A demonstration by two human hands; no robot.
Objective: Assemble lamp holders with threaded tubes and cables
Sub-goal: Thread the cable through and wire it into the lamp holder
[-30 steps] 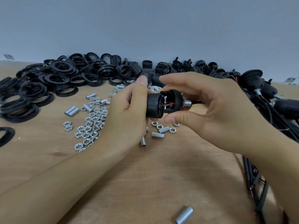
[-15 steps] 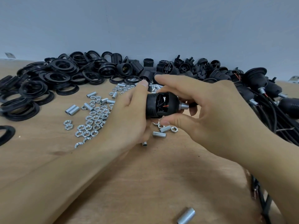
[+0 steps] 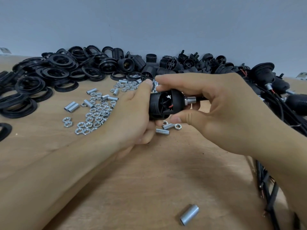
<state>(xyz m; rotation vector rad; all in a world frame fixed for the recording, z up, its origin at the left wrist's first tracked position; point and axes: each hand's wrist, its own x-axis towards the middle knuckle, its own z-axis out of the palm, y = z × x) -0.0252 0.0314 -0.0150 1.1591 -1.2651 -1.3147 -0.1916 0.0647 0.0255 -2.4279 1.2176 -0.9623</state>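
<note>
Plywood [image 3: 149,188], pale and scuffed, made up the bench top, and it ran back to a plain grey-blue wall [image 3: 149,22]. Along that back edge lay a long heap of black rings [image 3: 54,70] on the left and black socket parts [image 3: 191,62] further right. Nearer, silver nuts [image 3: 96,115] and short threaded tubes [image 3: 71,107] were scattered loose, and one lone tube [image 3: 189,214] lay toward the near edge. Finished holders with black cables [image 3: 282,103] crowded the right side and trailed off the near right corner.

Above the middle of the bench, clear of the wood, the lamp holder [image 3: 164,105] was held sideways. The left hand [image 3: 132,117] was wrapped round its ribbed body, thumb along the top. The right hand [image 3: 216,110] pinched the domed cap end between thumb below and fingers above. A metal tube [image 3: 190,100] stuck out of the cap toward the right palm, with a dark cable running on behind the fingers. Red wire showed inside the holder.

Bare wood lay open in front, between the forearms and toward the near edge.
</note>
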